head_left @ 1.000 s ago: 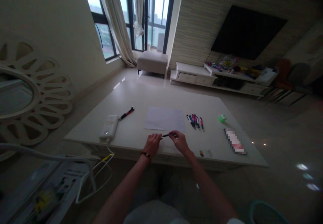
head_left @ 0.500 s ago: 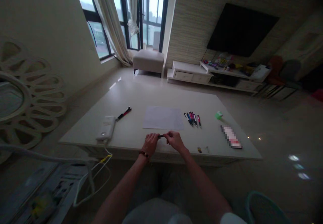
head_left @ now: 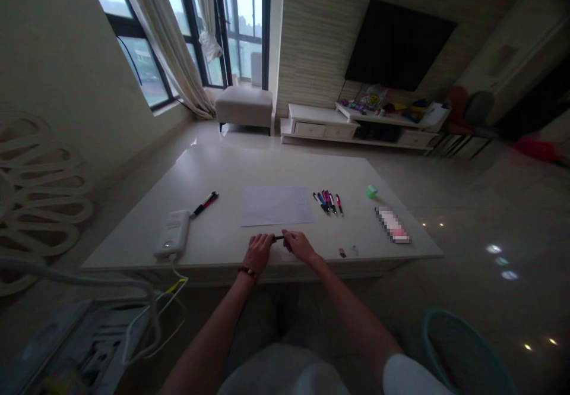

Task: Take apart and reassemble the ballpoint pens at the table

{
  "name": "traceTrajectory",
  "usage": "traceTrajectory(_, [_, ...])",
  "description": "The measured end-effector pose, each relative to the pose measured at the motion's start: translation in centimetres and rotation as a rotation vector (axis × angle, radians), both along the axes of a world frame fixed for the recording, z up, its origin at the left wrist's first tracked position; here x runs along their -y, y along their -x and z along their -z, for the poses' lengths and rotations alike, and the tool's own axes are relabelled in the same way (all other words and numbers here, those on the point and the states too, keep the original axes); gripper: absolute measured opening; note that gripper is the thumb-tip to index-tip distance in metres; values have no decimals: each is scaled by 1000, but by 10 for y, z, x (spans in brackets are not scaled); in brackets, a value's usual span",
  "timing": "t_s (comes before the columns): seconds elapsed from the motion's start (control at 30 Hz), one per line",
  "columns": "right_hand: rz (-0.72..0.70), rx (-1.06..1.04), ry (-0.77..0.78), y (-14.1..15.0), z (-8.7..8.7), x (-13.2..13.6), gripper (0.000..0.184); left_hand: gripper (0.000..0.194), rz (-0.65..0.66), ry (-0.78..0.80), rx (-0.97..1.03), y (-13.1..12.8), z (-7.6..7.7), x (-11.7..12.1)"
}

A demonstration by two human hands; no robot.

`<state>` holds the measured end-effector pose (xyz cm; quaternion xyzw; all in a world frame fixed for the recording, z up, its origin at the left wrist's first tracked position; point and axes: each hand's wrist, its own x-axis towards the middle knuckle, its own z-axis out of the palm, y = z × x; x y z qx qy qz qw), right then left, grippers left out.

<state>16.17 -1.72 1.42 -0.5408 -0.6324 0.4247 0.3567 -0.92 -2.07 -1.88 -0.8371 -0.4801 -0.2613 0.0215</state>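
Head view: dark pen (head_left: 278, 238) at 6 o'clock on the tabletop (head_left: 276, 172), my left hand (head_left: 257, 252) and my right hand (head_left: 298, 246) each pinching it narrowly. Judged light, stiff, slim, perhaps slippery; best held by the barrel. Paper sheet (head_left: 276, 206) lies at 12 o'clock from it.

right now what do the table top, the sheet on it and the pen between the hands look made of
The table top looks like polished pale stone or lacquered board; window light glints on its far end. The sheet looks like matte paper, thin with no shine. The dark pen may be plastic, too small to tell.
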Motion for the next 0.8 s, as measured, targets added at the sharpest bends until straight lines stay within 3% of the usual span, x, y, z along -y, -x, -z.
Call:
traceTrajectory(0.1, [-35, -15, -21, -2, -2, -2, 44, 21, 0, -1, -3, 0, 1, -1])
traceTrajectory(0.23, [-12, 18, -6, -4, -4, -2, 53, 21, 32, -11, 6, 0, 3, -1])
traceTrajectory(0.37, [-39, -23, -37, -3, -4, -1, 43, 20, 10, -2, 15, 0, 2, 0])
traceTrajectory(0.5, [-21, 35, -36, -3, -2, 0, 53, 21, 23, -17, 15, -1, 2, 0])
traceTrajectory(0.63, [-76, 24, -32, -4, -4, 0, 45, 20, 26, -18, 13, -1, 3, 0])
traceTrajectory(0.8, [-57, 82, -84, -4, -8, 1, 49, 20, 30, -35, 14, 0, 2, 1])
